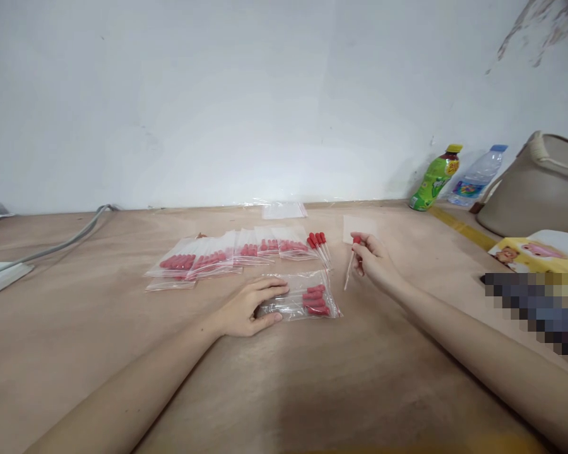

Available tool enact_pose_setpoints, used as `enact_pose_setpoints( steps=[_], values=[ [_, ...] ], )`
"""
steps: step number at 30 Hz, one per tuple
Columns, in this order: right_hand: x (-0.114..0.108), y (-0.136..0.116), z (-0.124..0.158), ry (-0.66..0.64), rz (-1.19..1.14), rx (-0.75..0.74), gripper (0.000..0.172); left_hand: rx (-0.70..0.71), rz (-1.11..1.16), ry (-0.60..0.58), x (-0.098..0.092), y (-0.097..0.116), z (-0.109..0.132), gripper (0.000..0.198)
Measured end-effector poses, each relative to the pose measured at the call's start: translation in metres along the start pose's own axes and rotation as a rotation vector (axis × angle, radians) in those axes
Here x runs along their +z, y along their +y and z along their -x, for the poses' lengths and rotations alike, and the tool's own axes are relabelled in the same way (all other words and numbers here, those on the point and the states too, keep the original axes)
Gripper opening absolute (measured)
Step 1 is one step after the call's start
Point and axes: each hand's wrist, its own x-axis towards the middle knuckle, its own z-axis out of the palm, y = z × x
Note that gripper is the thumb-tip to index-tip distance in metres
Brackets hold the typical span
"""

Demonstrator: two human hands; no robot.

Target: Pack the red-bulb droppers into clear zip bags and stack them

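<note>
The left hand (250, 308) lies with its grip spread over the left end of a clear bag (296, 301) of red-topped droppers (316, 301) on the tabletop (227, 403). Right of it, the right hand (372, 255) pinches a single dropper (349, 267); filled bags (218, 255) lie farther left.

Behind a flat, light brown table (218, 397) stands a plain, pale grey-white wall (246, 94). Brown, streaky smudges (551, 28) mark the wall high above the table's right side. Soft light (265, 167) glows just above the table's back edge, around the middle.
</note>
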Motion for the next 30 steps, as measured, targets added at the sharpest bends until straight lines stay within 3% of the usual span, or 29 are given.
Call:
enact_pose_setpoints(
  steps=[8, 16, 23, 30],
  values=[
    [0.013, 0.008, 0.015, 0.123, -0.231, -0.001, 0.036, -0.001, 0.003, -0.001, -0.001, 0.002, 0.000, 0.048],
    [0.020, 0.007, 0.034, -0.024, -0.315, 0.140, 0.036, -0.076, -0.018, -0.005, -0.002, 0.004, 0.002, 0.062],
    [0.004, 0.004, 0.032, -0.302, -0.043, 0.228, 0.034, -0.068, -0.018, -0.002, 0.000, 0.001, 0.003, 0.063],
    [0.007, 0.002, 0.035, -0.394, 0.241, 0.088, 0.031, -0.077, -0.026, -0.013, -0.001, 0.003, 0.002, 0.063]
  ],
)
